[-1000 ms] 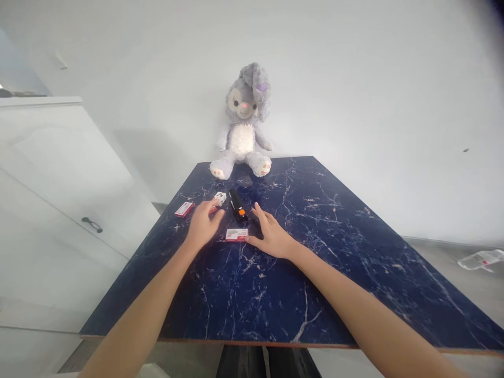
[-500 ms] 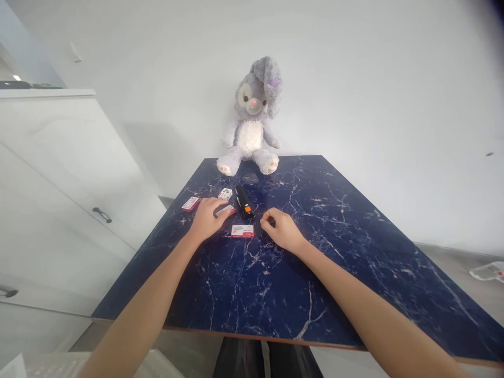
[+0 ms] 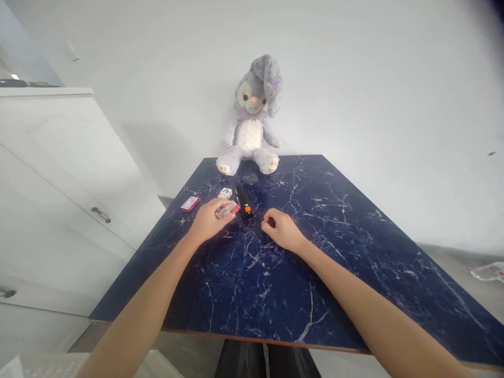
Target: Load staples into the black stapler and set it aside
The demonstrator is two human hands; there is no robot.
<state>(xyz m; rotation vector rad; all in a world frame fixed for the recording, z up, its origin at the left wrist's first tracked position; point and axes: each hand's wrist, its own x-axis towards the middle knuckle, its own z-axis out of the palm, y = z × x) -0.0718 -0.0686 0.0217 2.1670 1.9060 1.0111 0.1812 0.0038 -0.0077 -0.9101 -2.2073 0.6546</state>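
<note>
My left hand (image 3: 207,219) has its thumb and fingers closed around a small red-and-white staple box (image 3: 228,209) on the left side of the table. Just right of that box lies a black stapler (image 3: 244,201) with an orange part near its front end. Behind the hand is a small white box (image 3: 224,193) with a dark picture on it. Another red-and-white staple box (image 3: 190,203) lies to the left. My right hand (image 3: 284,230) rests on the table right of the stapler, fingers curled in, with nothing visible in them.
A grey plush rabbit (image 3: 250,123) sits at the back of the dark blue marbled table (image 3: 268,294), against the white wall. A white cabinet (image 3: 59,199) stands on the left. Clear plastic (image 3: 488,271) shows at the far right, beyond the table edge.
The staple box that lay in front of the stapler is gone from that spot. A box now shows between my left thumb and fingers. My right hand has hardly moved.
</note>
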